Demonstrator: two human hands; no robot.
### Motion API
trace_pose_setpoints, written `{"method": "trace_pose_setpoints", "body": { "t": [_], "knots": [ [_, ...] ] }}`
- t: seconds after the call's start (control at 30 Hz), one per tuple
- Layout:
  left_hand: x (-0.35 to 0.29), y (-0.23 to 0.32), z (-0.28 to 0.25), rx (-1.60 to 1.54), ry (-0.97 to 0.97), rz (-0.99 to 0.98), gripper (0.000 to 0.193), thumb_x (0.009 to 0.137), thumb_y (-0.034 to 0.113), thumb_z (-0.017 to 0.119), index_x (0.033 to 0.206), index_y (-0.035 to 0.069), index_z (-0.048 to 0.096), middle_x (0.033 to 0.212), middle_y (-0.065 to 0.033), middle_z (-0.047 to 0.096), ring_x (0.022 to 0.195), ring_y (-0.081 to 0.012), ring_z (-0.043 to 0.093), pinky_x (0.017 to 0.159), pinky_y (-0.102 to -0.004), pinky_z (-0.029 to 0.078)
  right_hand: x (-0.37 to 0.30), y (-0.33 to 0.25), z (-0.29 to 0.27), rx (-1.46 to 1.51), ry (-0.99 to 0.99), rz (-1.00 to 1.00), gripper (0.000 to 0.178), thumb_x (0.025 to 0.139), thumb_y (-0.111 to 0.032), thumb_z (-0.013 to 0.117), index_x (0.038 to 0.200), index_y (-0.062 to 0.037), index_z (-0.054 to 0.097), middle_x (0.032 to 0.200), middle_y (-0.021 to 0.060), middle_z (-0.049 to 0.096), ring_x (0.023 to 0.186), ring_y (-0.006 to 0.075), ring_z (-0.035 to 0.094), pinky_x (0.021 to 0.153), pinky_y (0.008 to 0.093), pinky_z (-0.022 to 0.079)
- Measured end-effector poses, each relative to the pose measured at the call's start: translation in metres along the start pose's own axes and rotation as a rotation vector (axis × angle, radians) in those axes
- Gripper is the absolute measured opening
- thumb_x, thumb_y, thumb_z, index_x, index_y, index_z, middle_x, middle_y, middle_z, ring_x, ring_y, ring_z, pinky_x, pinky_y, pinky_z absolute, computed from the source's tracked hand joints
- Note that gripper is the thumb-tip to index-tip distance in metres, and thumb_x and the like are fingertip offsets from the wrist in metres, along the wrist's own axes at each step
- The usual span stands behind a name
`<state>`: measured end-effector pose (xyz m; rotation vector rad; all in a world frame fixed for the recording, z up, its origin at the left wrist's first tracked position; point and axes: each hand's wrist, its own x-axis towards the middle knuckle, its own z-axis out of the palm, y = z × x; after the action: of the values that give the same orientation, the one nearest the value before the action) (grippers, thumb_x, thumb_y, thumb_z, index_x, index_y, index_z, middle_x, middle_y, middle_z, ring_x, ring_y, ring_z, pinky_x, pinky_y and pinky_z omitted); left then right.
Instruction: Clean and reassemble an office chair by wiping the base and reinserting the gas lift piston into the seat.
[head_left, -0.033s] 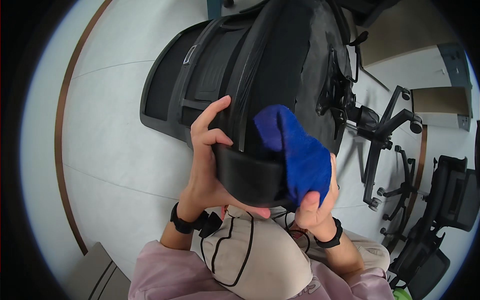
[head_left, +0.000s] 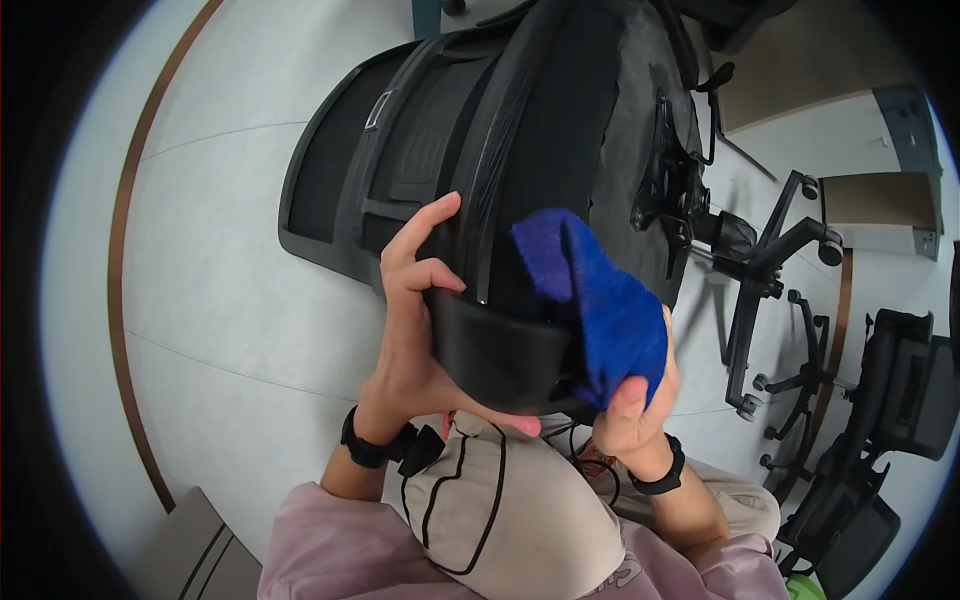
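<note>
From where I watch, a black office chair [head_left: 560,120] lies tipped over, filling the frame from upper left to right of centre. I see its mesh backrest [head_left: 325,160] reaching toward the upper left and its five-star base [head_left: 765,265], with casters, pointing toward the right edge. Its black armrest [head_left: 495,350] is in the lower middle of the frame, nearest to me.

I have the left hand [head_left: 410,310] wrapped around the armrest's left side, thumb along the lower edge, with the index finger stretched upward and bent at the tip. My right hand [head_left: 640,400] is closed on a blue cloth [head_left: 615,300], thumb in front and fingers behind. The cloth spreads up from that grip toward the centre, its near part lying along the armrest's right end; I cannot tell how firmly it presses there.

Each wrist wears a black band. At lower right I see another black chair [head_left: 905,390], well apart from the hands, and the pale floor [head_left: 250,230] runs down the left side beside a brown strip [head_left: 120,220].
</note>
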<state>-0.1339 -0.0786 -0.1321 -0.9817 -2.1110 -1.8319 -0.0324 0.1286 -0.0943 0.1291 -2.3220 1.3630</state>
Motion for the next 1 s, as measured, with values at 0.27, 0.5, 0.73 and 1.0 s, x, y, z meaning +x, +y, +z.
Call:
{"method": "trace_pose_setpoints", "body": {
  "t": [0.27, 0.5, 0.73, 1.0],
  "knots": [
    [0.000, 0.002, -0.002, 0.036, 0.013, 0.013, 0.121, 0.035, 0.065, 0.102, 0.124, 0.010, 0.039, 0.155, -0.0334, 0.034, 0.142, -0.0442, 0.038, 0.115, -0.0537, 0.032, 0.005, 0.003, -0.024, 0.651, 0.200, 0.554, 0.064, 0.112, -0.052, 0.035, 0.127, 0.0026, 0.063, 0.126, 0.0153, 0.069, 0.112, 0.0260, 0.069, 0.099, 0.0379, 0.053],
    [-0.002, 0.000, -0.002, 0.051, 0.019, 0.027, 0.120, 0.036, 0.067, 0.101, 0.124, 0.011, 0.040, 0.156, -0.0346, 0.033, 0.141, -0.0438, 0.040, 0.116, -0.0525, 0.032, 0.024, -0.004, -0.051, 1.188, 0.248, 0.670, 0.069, 0.109, -0.059, 0.035, 0.137, -0.0002, 0.060, 0.132, 0.0156, 0.068, 0.120, 0.0318, 0.066, 0.108, 0.0472, 0.050],
    [-0.001, -0.004, 0.002, 0.035, 0.036, 0.036, 0.123, 0.034, 0.071, 0.099, 0.124, 0.011, 0.040, 0.156, -0.0350, 0.035, 0.142, -0.0425, 0.041, 0.117, -0.0500, 0.029, 0.037, -0.001, -0.109, 1.303, 0.216, 0.483, 0.062, 0.110, -0.053, 0.039, 0.139, -0.0036, 0.061, 0.139, 0.0160, 0.066, 0.125, 0.0337, 0.064, 0.112, 0.0505, 0.046],
    [0.003, -0.006, 0.009, -0.023, 0.067, 0.043, 0.124, 0.035, 0.069, 0.099, 0.124, 0.009, 0.039, 0.155, -0.0362, 0.033, 0.142, -0.0444, 0.040, 0.117, -0.0526, 0.031, -0.015, 0.038, -0.188, 0.873, 0.526, 0.336, 0.064, 0.110, -0.048, 0.036, 0.157, -0.0047, 0.040, 0.158, 0.0186, 0.046, 0.145, 0.0392, 0.044, 0.124, 0.0555, 0.029]
  ]
}}
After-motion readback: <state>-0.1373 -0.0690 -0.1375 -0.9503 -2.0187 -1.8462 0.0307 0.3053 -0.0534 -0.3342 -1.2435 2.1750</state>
